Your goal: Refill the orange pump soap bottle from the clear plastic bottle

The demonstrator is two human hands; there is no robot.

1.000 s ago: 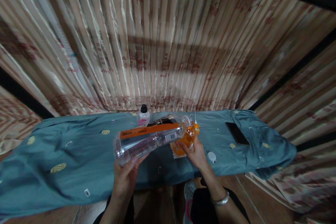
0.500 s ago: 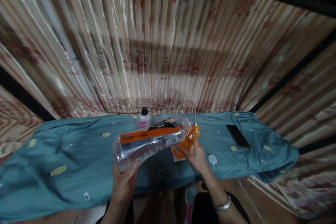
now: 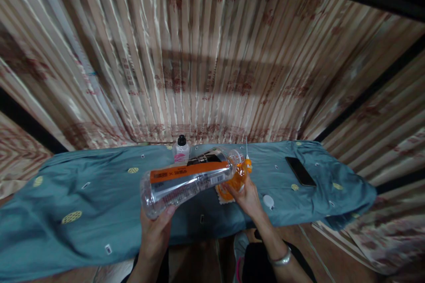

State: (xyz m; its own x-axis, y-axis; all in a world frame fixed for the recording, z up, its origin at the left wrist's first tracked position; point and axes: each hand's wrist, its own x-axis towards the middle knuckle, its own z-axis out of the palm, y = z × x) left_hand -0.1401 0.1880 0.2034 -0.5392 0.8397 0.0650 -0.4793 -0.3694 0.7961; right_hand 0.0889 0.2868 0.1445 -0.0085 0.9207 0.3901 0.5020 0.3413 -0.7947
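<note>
Left hand at six o'clock, forearm rising straight up, fingers curled in a grip. Right hand at four o'clock, fingers closed, bangle on the wrist.

Nothing here can actually be read. The clear bottle you hold tilted carries an orange label band with a short line of dark characters, too small and blurred to make out. Below the band, on the bottle's silvery part, there is fine print and a barcode, also illegible. The small black-capped bottle at the back has a pink and white label with no legible words. The curtain behind bears reddish printed marks, possibly characters, but you cannot tell.
</note>
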